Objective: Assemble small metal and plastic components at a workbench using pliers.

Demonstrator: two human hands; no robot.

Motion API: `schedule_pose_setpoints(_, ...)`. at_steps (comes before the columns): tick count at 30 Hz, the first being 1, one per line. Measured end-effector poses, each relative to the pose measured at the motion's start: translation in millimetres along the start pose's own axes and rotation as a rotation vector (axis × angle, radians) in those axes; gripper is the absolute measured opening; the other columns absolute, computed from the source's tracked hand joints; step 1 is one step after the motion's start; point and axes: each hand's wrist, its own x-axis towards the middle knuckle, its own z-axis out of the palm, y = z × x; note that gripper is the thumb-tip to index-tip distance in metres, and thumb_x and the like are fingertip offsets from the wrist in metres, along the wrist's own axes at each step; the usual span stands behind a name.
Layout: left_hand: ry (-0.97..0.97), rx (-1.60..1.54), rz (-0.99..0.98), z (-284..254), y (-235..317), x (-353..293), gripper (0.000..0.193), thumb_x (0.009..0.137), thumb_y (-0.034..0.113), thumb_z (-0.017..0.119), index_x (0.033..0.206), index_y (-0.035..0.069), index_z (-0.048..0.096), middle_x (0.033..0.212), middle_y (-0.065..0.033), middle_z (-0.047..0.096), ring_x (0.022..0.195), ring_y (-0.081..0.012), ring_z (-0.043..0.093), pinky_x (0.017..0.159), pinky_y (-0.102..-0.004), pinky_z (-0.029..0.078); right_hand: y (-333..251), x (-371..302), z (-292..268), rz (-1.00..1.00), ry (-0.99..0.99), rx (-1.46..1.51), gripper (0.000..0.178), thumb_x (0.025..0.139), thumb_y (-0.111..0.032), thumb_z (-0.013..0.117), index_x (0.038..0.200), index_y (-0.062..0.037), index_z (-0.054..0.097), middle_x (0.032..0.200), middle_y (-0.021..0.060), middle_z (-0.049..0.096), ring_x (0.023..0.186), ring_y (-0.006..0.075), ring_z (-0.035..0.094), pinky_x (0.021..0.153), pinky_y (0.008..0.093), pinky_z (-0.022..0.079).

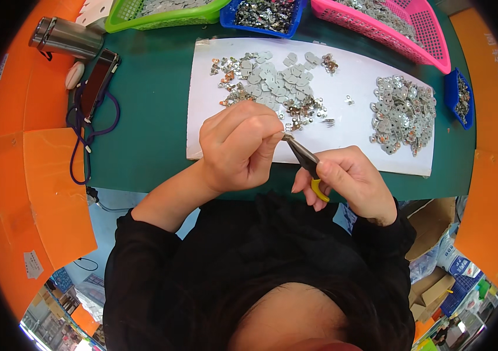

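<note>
Here the left hand (238, 146) pinches a tiny metal piece (287, 137) between thumb and fingertips, fingers curled tight, and the nose of the pliers (303, 155) meets it right at that pinch, just above the near edge of the white sheet (354, 79). The right hand (349, 181) wraps the yellow-tipped handles, fingers folded around them, thumb on top; whether the nose is clamped on the piece is too small to tell. To do this well, I'd say keep the piece square to the plier tips, squeeze gently and steadily, and let the left hand brace so nothing twists or flicks away. Both wrists hover over the green worktop (149, 111), forearms coming up from the near edge, left wrist bent inward, right hand angled up toward the left. Loose flat plates (272, 79) lie scattered mid-sheet; a second heap (404, 111) sits at its right end. Baskets line the far edge: green (161, 20), blue (260, 26), pink (418, 41).
</note>
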Motion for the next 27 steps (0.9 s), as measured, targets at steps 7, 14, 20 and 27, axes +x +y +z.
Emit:
schedule_pose_setpoints(7, -0.003, -0.006, 0.015, 0.2, -3.1, -3.6, 0.014, 0.075, -0.003, 0.07, 0.084, 0.002, 0.061, 0.075, -0.0092, 0.061, 0.058, -0.023, 0.059, 0.051, -0.0298, 0.048, 1.0, 3.3, -3.8, 0.054, -0.02, 0.043, 0.057, 0.101, -0.047, 0.045, 0.091, 0.0052, 0.068, 0.068, 0.0079, 0.064, 0.058, 0.0118, 0.061, 0.053, 0.0215, 0.046)
schedule_pose_setpoints(14, -0.017, 0.061, 0.07, 0.0, -6.9, -5.6, 0.015, 0.073, -0.001, 0.071, 0.083, 0.002, 0.061, 0.075, -0.008, 0.06, 0.059, -0.0229, 0.059, 0.051, -0.0304, 0.049, 1.9, 5.6, -6.6, 0.052, -0.027, 0.016, 0.056, 0.102, -0.045, 0.044, 0.09, 0.0049, 0.068, 0.065, 0.0065, 0.062, 0.056, 0.0112, 0.059, 0.052, 0.0213, 0.044)
schedule_pose_setpoints(20, -0.032, 0.08, 0.075, 0.0, -6.3, -5.8, 0.015, 0.072, -0.002, 0.069, 0.083, 0.002, 0.061, 0.074, -0.0082, 0.059, 0.058, -0.0226, 0.058, 0.05, -0.0299, 0.048, 2.9, 4.6, -5.0, -0.009, 0.055, -0.147, 0.047, 0.102, -0.037, 0.047, 0.088, 0.0028, 0.068, 0.063, 0.004, 0.059, 0.055, 0.01, 0.056, 0.051, 0.0226, 0.042)
schedule_pose_setpoints(27, -0.053, 0.015, -0.072, -0.2, 4.2, -10.3, 0.013, 0.073, -0.006, 0.066, 0.081, 0.001, 0.059, 0.072, -0.009, 0.059, 0.057, -0.0231, 0.058, 0.049, -0.0297, 0.046, 9.6, 1.6, 6.1, -0.413, 0.404, -0.765, 0.018, 0.091, -0.019, 0.066, 0.091, -0.0007, 0.068, 0.066, 0.0109, 0.059, 0.052, 0.022, 0.055, 0.051, 0.031, 0.042)
